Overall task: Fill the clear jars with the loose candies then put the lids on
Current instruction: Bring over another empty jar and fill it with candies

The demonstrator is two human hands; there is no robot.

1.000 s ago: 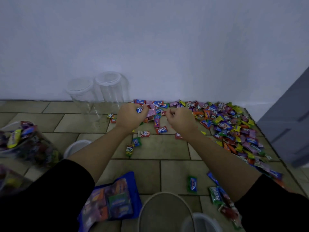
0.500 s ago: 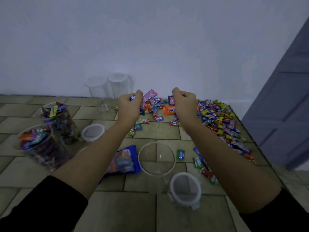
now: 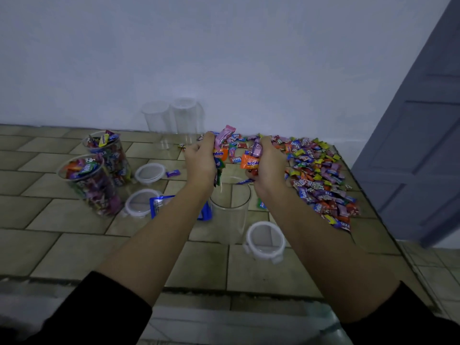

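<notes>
Over the mouth of the empty clear jar (image 3: 229, 207), in the head view, the left hand (image 3: 201, 163) and right hand (image 3: 267, 168) each hold a fistful of wrapped candies, fingers curled tight around them, a few wrappers poking out. Both fists sit just above and behind the rim, so the step in hand looks like the drop. It would go best with the fists brought close together directly above the opening and loosened slowly, since the mouth is narrow and strays would scatter onto the tiled desk (image 3: 74, 220). More loose candies (image 3: 321, 175) lie heaped to the right. Two filled jars (image 3: 99, 180) stand left, beside lids (image 3: 150, 172) waiting.
</notes>
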